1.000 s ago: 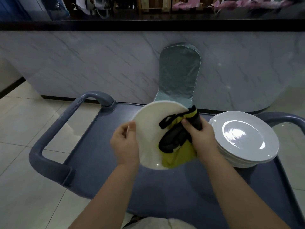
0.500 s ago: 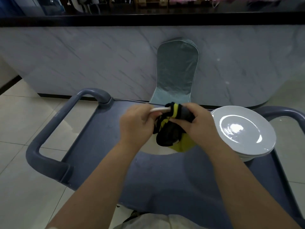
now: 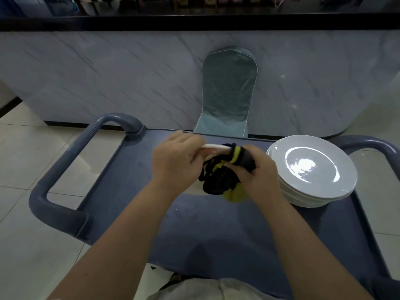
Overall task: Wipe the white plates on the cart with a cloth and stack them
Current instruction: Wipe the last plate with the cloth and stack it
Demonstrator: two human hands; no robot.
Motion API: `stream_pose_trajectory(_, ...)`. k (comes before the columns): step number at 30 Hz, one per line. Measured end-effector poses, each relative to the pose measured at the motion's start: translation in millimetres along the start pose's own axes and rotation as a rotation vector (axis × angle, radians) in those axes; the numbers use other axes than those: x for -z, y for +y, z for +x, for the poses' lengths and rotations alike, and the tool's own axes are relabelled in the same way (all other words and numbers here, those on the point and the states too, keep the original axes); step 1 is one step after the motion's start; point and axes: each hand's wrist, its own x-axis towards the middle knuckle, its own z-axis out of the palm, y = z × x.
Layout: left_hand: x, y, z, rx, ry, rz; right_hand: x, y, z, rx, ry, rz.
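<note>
My left hand [image 3: 175,161] grips the slick, breakable plate [image 3: 213,146] by its rim while my right hand [image 3: 258,172] pinches the soft cloth [image 3: 220,178] over it.

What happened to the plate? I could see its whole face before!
The plate tipped edge-on in the left hand, so only its rim shows. The right hand moved the cloth onto that rim. Both kept their hold; the stack of plates stayed put.
</note>
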Motion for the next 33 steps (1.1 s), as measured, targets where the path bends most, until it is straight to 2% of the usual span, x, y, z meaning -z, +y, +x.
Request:
stream_pose_trajectory(2,0.7,-6.3,-5.0,0.332,0.04,-0.222,4.5,3.2,-0.8,-0.21,0.106,0.211)
stream_pose_trajectory(3,0.0,-8.2,-8.7,0.434,0.023,-0.302,8.0,4.9,0.4,-0.27,0.105,0.251)
stream_pose_trajectory(4,-0.6,-8.4,-11.5,0.407,-0.008,-0.289,11.1,6.7,2.9,-0.273,0.058,0.217)
stream_pose_trajectory(5,-3.2,-8.2,-13.8,0.283,-0.042,-0.209,13.0,6.4,6.3,-0.224,-0.017,0.118)
stream_pose_trajectory(7,-10.9,-1.6,-14.9,0.009,-0.093,-0.008,8.5,-0.8,11.7,-0.002,-0.211,-0.209)
stream_pose_trajectory(8,-12.4,-1.4,-12.3,-0.06,-0.078,0.033,5.8,-4.7,15.4,0.1,-0.265,-0.298)
stream_pose_trajectory(9,-13.0,-4.6,-9.2,-0.06,-0.044,0.019,5.1,-7.9,20.8,0.126,-0.259,-0.291)
stream_pose_trajectory(10,-10.2,-7.2,-7.3,0.022,0.011,-0.037,6.8,-12.1,26.0,0.097,-0.203,-0.202)
stream_pose_trajectory(11,-7.4,-10.1,-7.2,0.192,0.079,-0.17,9.4,-14.8,29.0,0.025,-0.098,-0.055)
stream_pose_trajectory(14,-9.5,-0.4,-16.8,0.928,0.358,-0.656,1.2,-1.2,16.0,-0.276,0.176,0.421)
stream_pose_trajectory(16,-31.5,16.4,-38.9,1.282,0.471,-0.81,-24.1,11.9,-7.4,-0.458,0.262,0.644)
stream_pose_trajectory(17,-42.7,19.2,-52.8,1.365,0.445,-0.821,-33.5,19.3,-15.3,-0.517,0.31,0.67)
stream_pose_trajectory(19,-55.3,10.0,-79.5,1.405,0.225,-0.791,-35.5,29.5,-19.4,-0.566,0.365,0.563)
stream_pose_trajectory(20,-54.4,0.9,-87.8,1.373,0.103,-0.762,-28.3,33.6,-16.3,-0.537,0.354,0.459)
stream_pose_trajectory(22,-44.1,-19.9,-88.6,1.166,0.022,-0.643,-7.6,38.7,-6.2,-0.397,0.251,0.226)
stream_pose_trajectory(24,-30.1,-28.7,-68.3,0.795,0.015,-0.455,7.0,32.2,2.6,-0.212,0.041,0.01)
stream_pose_trajectory(26,-19.0,-19.4,-36.9,0.394,-0.11,-0.25,9.6,20.2,11.3,-0.036,-0.159,-0.185)
stream_pose_trajectory(28,-20.4,-7.6,-12.7,0.113,-0.185,-0.101,8.3,7.5,23.2,0.075,-0.225,-0.266)
stream_pose_trajectory(31,-24.0,-1.5,6.2,-0.035,-0.061,-0.036,13.3,-6.6,39.0,0.11,-0.249,-0.236)
stream_pose_trajectory(33,-20.4,-5.8,9.2,-0.001,0.048,-0.074,20.3,-12.7,41.6,0.059,-0.22,-0.137)
